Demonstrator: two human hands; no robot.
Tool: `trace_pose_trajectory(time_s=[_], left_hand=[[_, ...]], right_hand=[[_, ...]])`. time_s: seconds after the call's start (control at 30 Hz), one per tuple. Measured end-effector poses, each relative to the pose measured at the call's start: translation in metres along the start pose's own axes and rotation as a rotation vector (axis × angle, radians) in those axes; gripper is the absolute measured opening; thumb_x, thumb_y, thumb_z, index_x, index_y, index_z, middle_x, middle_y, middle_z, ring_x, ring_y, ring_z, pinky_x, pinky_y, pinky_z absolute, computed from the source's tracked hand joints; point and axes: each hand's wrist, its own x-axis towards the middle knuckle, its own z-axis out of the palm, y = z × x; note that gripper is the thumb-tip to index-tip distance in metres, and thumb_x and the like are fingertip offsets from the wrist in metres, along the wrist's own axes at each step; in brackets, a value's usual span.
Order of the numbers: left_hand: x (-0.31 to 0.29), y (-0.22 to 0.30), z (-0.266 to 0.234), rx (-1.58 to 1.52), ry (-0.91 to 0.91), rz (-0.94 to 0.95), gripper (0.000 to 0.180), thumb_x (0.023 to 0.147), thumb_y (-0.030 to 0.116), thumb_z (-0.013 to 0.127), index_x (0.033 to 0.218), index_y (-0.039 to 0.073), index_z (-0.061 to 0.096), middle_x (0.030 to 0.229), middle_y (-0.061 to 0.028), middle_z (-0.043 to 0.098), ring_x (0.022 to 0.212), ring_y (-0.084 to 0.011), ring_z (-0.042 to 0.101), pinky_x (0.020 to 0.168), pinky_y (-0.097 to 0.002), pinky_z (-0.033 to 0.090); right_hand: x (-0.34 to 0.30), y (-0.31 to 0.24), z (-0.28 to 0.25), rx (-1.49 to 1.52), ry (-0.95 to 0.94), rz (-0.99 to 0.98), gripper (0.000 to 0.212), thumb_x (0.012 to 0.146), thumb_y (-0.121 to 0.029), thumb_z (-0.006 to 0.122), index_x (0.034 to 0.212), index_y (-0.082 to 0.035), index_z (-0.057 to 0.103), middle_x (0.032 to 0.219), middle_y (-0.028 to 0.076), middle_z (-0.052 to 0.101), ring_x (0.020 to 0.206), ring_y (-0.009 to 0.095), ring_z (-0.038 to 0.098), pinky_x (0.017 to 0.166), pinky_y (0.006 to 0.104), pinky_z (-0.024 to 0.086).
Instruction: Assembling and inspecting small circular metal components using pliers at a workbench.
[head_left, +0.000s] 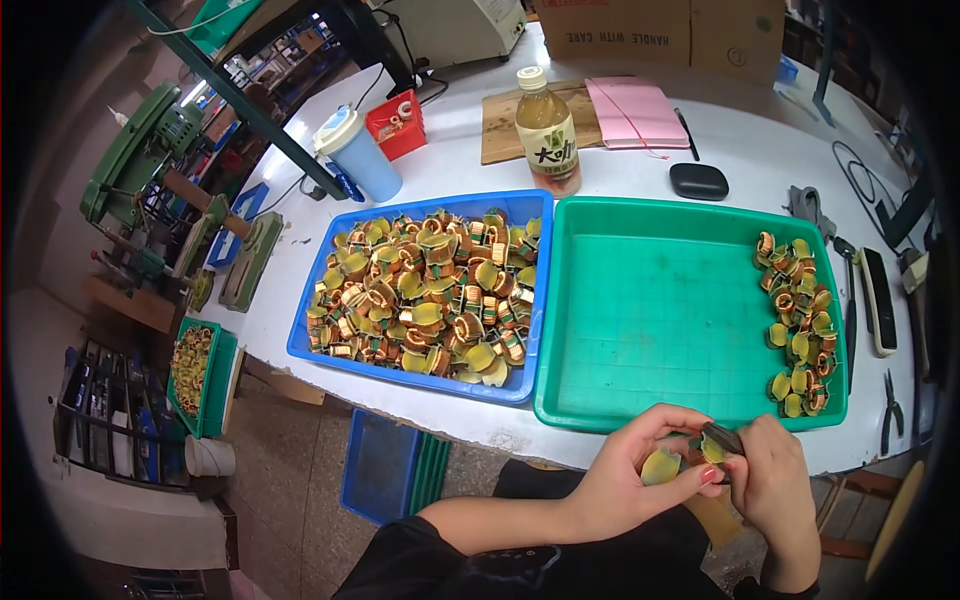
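Observation:
My left hand is closed around a copper-wound ring coil with yellow-green end pieces, just in front of the green tray. Close against it, my right hand grips a small dark object; its kind is partly hidden by my fingers. Along the tray's right side sit several similar coils in a rough column. Left of it, a blue tray is heaped with many more of these coils.
Behind the trays stand a drink bottle, a light blue cup, a red box, a pink notebook and a black case. Pliers and a phone lie at right. A green machine stands at left.

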Motion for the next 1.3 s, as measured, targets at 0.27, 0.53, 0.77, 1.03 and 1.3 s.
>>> trace_pose_trajectory(time_s=[0.27, 0.53, 0.77, 1.03, 1.3], left_hand=[[0.002, 0.001, 0.000, -0.168, -0.032, -0.097, 0.043, 0.084, -0.008, 0.057, 0.123, -0.002, 0.038, 0.106, -0.0168, 0.056, 0.090, -0.0231, 0.063, 0.083, -0.0292, 0.053], [-0.002, -0.005, 0.002, 0.000, 0.055, -0.046, 0.042, 0.084, -0.007, 0.058, 0.123, -0.002, 0.041, 0.108, -0.0156, 0.056, 0.090, -0.0207, 0.063, 0.083, -0.0275, 0.052], [-0.004, -0.009, 0.002, 0.079, 0.051, -0.026, 0.044, 0.081, -0.009, 0.058, 0.122, -0.002, 0.043, 0.104, -0.0204, 0.057, 0.083, -0.0267, 0.063, 0.076, -0.0322, 0.054], [-0.007, -0.013, 0.003, 0.019, 0.075, 0.153, 0.043, 0.077, -0.013, 0.062, 0.116, -0.006, 0.045, 0.110, -0.0226, 0.056, 0.079, -0.0273, 0.065, 0.071, -0.0309, 0.057], [-0.004, -0.012, -0.001, 0.094, 0.046, 0.138, 0.044, 0.075, -0.013, 0.064, 0.114, -0.005, 0.047, 0.113, -0.0231, 0.054, 0.080, -0.0276, 0.065, 0.072, -0.0316, 0.058]], right_hand=[[0.004, 0.003, -0.005, -0.032, 0.111, 0.074, 0.020, 0.080, -0.019, 0.062, 0.078, -0.004, 0.048, 0.069, 0.009, 0.045, 0.061, 0.024, 0.046, 0.055, 0.0326, 0.041], [-0.008, 0.000, -0.010, -0.064, 0.182, 0.035, 0.021, 0.082, -0.021, 0.061, 0.078, -0.005, 0.048, 0.070, 0.008, 0.046, 0.061, 0.023, 0.047, 0.054, 0.0309, 0.041], [-0.010, 0.006, 0.027, 0.168, 0.503, -0.013, 0.022, 0.084, -0.023, 0.061, 0.079, -0.005, 0.048, 0.070, 0.007, 0.047, 0.060, 0.021, 0.048, 0.053, 0.0295, 0.041], [-0.013, 0.006, 0.007, -0.074, 0.139, -0.061, 0.024, 0.081, -0.023, 0.063, 0.080, -0.003, 0.049, 0.072, 0.008, 0.046, 0.060, 0.022, 0.043, 0.054, 0.0300, 0.040], [-0.014, 0.008, 0.012, -0.091, 0.160, -0.064, 0.025, 0.082, -0.024, 0.062, 0.081, -0.001, 0.052, 0.069, 0.008, 0.044, 0.057, 0.022, 0.041, 0.054, 0.0304, 0.039]])
